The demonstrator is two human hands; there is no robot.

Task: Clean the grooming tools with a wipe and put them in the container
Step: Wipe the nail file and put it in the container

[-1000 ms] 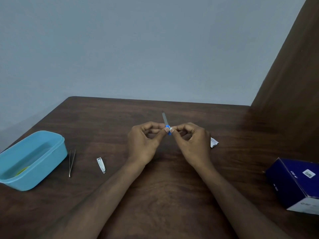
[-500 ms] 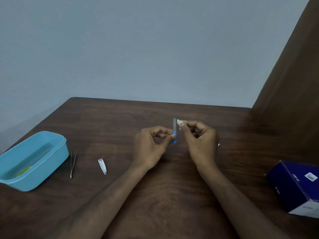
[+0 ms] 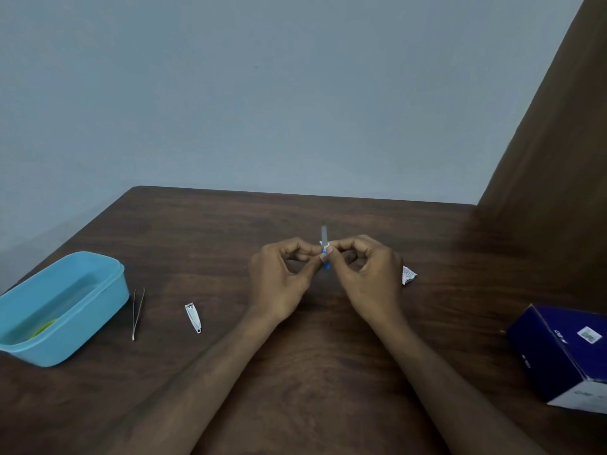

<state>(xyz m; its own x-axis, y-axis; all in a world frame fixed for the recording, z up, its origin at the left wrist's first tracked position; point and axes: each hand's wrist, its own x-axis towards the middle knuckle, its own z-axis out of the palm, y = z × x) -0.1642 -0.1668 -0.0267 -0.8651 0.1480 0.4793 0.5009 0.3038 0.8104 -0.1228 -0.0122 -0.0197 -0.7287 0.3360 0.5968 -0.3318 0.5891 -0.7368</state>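
Since half a second ago, my right hand [image 3: 368, 274] has slid the small white wipe [image 3: 325, 247] back down the nail file [image 3: 324, 236], from its tip to just above the blue handle [image 3: 326, 265]. Both hands meet over the middle of the table [image 3: 328, 372]. My left hand [image 3: 279, 280] pinches the file at its handle between thumb and forefinger, blade pointing to 12 o'clock; my right hand pinches the wipe around the blade. At 9 o'clock from my hands lies the nail clipper [image 3: 193, 317], farther out the tweezers [image 3: 138, 313], and beyond them the light blue container [image 3: 98, 300], with something yellow-green inside. At 3 o'clock, just beside my right hand, sits a torn wipe packet [image 3: 408, 275]; a dark blue box [image 3: 565, 353] stands at 4 o'clock.
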